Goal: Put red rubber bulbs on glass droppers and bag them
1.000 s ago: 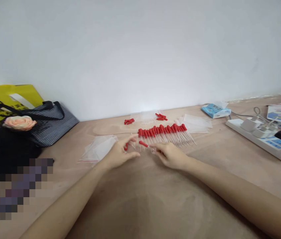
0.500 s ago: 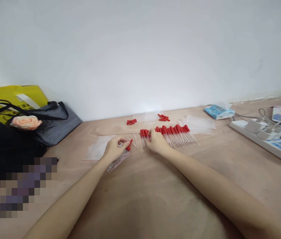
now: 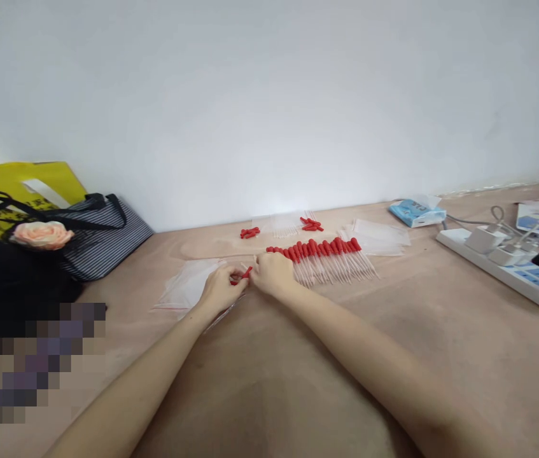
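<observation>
My left hand (image 3: 223,287) is closed around small red rubber bulbs (image 3: 247,273) that poke out past its fingertips. Right beside it, almost touching, is my right hand (image 3: 272,272), its fingers bent together and seen from the back. Whatever those fingers hold is hidden. To the right lies a row of droppers (image 3: 319,251), red bulbs at the far end and thin clear tubes pointing toward me. My right hand covers the left end of this row. Under and beside my left hand are clear zip bags (image 3: 181,286).
Loose red bulbs lie in two small heaps (image 3: 249,233) (image 3: 312,224) near the wall, thin tubes (image 3: 286,226) between them. More clear bags (image 3: 378,237), a blue tissue pack (image 3: 416,213) and a power strip (image 3: 503,261) are at right. A striped bag (image 3: 111,245) stands left.
My right hand has moved left from the dropper row to meet my left hand. The left hand has stayed near the same place, still with red rubber in its fingers.
</observation>
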Action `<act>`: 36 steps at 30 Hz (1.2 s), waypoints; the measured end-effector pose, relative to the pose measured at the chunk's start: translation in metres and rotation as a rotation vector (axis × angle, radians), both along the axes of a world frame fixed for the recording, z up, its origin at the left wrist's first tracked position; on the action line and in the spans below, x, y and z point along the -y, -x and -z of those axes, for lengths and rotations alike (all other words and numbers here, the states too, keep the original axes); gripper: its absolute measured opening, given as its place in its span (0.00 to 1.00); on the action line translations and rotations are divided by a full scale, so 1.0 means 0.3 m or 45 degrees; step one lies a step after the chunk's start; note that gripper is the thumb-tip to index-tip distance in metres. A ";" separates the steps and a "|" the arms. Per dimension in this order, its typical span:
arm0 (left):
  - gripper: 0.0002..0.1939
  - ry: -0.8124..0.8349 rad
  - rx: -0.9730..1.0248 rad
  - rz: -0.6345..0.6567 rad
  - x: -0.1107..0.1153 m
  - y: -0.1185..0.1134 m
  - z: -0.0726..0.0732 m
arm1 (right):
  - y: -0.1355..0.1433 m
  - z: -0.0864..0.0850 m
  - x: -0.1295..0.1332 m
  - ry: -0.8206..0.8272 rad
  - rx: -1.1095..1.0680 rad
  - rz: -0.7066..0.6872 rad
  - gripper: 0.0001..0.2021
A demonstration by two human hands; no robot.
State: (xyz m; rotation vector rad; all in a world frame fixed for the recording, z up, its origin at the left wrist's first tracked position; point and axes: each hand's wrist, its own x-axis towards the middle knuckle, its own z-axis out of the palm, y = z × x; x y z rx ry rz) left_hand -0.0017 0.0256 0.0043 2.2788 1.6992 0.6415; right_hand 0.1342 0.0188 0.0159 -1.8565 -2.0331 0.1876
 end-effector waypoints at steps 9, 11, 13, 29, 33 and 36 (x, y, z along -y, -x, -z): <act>0.07 0.010 -0.042 -0.149 -0.005 0.009 -0.004 | 0.062 -0.004 -0.033 0.171 -0.026 0.039 0.12; 0.07 0.007 -0.043 -0.154 -0.004 0.008 -0.003 | 0.062 -0.010 -0.033 0.191 -0.027 0.042 0.12; 0.07 -0.001 -0.049 -0.150 -0.002 0.006 -0.002 | 0.060 -0.017 -0.025 0.208 -0.026 0.042 0.12; 0.06 -0.084 -0.020 -0.022 0.019 -0.018 -0.004 | -0.055 -0.088 0.101 0.268 0.015 -0.001 0.11; 0.08 -0.101 0.094 0.012 0.014 -0.018 0.008 | -0.174 -0.088 0.131 0.151 0.020 -0.072 0.08; 0.07 -0.146 0.128 -0.027 0.015 -0.023 0.004 | -0.282 -0.059 0.145 0.097 -0.085 -0.217 0.08</act>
